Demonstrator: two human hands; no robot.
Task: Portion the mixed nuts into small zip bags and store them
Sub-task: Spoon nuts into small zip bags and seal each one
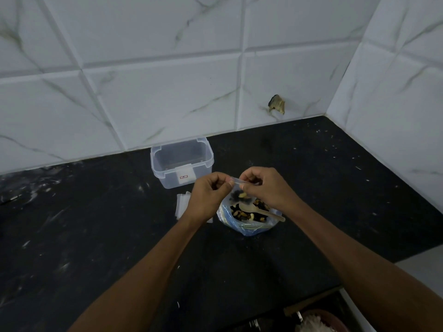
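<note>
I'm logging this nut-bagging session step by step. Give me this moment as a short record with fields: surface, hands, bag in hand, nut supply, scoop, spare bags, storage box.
surface: black countertop against white marble-look tiles
hands: left hand and right hand pinch the top strip of one bag, raised above the counter
bag in hand: small zip bag, a few nuts inside
nut supply: large bag of mixed nuts, open, directly below the hands
scoop: wooden spoon resting in the nuts
spare bags: empty zip bags flat, left of the supply
storage box: clear container, lid off, looks empty
</note>
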